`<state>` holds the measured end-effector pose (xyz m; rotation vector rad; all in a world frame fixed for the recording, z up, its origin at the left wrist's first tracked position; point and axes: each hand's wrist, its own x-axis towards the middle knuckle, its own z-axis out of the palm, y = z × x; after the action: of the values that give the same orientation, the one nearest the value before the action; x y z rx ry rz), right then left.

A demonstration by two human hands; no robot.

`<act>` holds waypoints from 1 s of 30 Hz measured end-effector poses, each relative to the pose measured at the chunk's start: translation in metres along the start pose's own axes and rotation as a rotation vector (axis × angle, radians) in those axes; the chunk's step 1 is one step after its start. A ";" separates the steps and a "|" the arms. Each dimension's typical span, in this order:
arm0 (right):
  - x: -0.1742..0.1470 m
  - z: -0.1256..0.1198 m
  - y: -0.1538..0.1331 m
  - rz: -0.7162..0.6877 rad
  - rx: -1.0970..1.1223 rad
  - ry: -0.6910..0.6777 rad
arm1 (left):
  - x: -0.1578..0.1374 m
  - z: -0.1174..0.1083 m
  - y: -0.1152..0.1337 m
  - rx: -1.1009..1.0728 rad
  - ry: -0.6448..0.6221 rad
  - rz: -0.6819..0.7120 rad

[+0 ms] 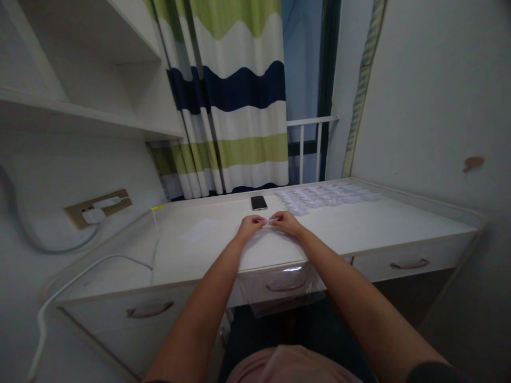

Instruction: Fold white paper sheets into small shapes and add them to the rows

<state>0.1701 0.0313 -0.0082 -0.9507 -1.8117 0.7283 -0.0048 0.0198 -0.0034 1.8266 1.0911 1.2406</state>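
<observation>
Both hands pinch a small white piece [268,220]

The left hand [251,226] and right hand [287,222] face each other just above the desk [223,255], fingertips closed on the piece's opposite ends. It looks thin and twisted at the middle; its material is too small to tell. Beyond lie crinkled white pieces [327,196] in rows, a flat, dark-screened phone [259,203] and, to the left, pale thin sheets [199,230].

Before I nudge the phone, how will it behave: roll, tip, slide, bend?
The phone lies flat, so rolling or tipping seems unlikely. It'll probably slide, since the desk looks smooth. Its slim, straight-edged slab shape suggests it's stiff and shouldn't bend.
</observation>
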 end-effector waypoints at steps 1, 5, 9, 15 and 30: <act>0.000 0.000 -0.001 -0.013 0.009 -0.004 | 0.000 0.000 0.000 -0.001 0.000 -0.002; -0.001 0.001 -0.004 -0.036 -0.008 -0.009 | 0.000 0.000 0.000 0.005 0.005 0.004; -0.001 0.000 -0.003 0.009 -0.051 -0.011 | 0.000 0.001 0.003 0.009 0.025 0.011; -0.002 0.000 -0.005 0.002 -0.032 -0.028 | -0.001 -0.001 0.005 0.013 0.037 0.020; -0.006 0.001 -0.011 0.009 0.025 -0.081 | -0.003 0.000 0.008 -0.130 0.001 0.013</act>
<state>0.1681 0.0201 -0.0025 -0.9246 -1.8655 0.8036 -0.0029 0.0136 0.0026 1.7375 0.9774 1.2898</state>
